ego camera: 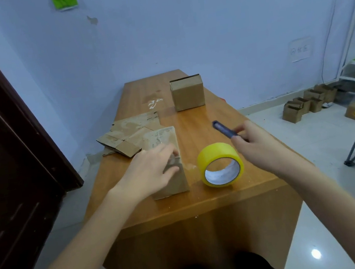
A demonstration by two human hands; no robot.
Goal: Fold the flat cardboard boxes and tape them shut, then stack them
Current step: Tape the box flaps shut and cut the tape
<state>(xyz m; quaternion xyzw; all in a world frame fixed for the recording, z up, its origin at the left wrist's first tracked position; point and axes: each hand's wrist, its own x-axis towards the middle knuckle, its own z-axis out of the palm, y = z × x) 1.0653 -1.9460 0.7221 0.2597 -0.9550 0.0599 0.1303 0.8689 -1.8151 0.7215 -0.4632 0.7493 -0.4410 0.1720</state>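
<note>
Pressing down with my left hand (152, 171), I keep its fingers (170, 152) spread nearly flat over the taped top of the box (168, 158) in front of me, thumb lying along the near face. My right hand (256, 139) hovers just right of it, its fingers (240, 129) pinched around a blue cutter (224, 129) whose tip points away and to the left, toward the far end of the box. Between the two hands the yellow tape roll (220, 164) stands on edge on the counter (235, 190), just beside the box. The box runs lengthwise away from me, so I judge the cut falls along its seam. Flat cardboard (126, 133) lies beyond; a folded box (187, 93) sits farther back.
</note>
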